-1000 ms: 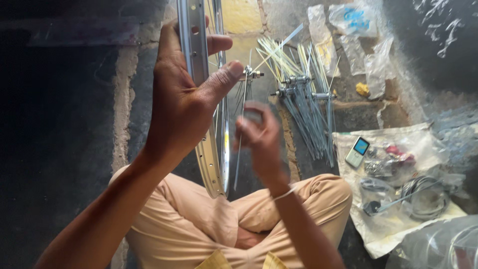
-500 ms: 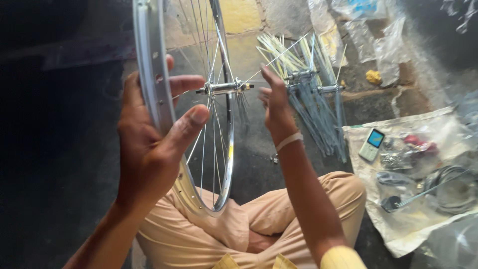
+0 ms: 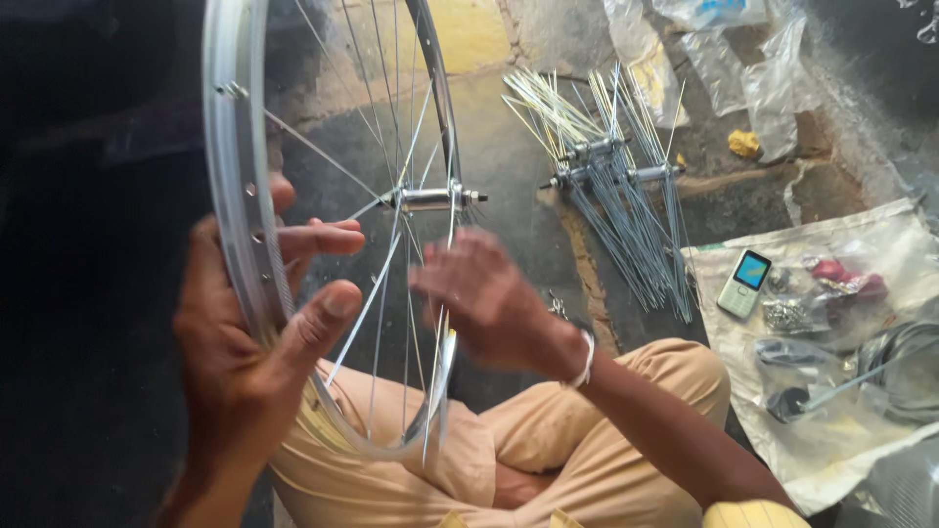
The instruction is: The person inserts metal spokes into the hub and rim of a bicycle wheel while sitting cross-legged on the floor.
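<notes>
Wheel rim [image 3: 227, 186] and spokes [image 3: 396, 127] stand upright before me, blocking reach to the left. Open floor [image 3: 509, 186] lies between hub [image 3: 430, 198] and loose spoke bundle [image 3: 621, 205]. Right side crowded: plastic sheet [image 3: 880, 440] carrying phone [image 3: 744, 283] and small parts.

A wheel [image 3: 245, 244] stands upright over the seated person's lap, left hand [image 3: 245, 342] on its rim, right hand [image 3: 484, 298] beside the spokes. To the right, loose spokes [image 3: 626, 196] lie on the floor; farther right, a phone [image 3: 744, 283] rests on a plastic sheet [image 3: 880, 440].
</notes>
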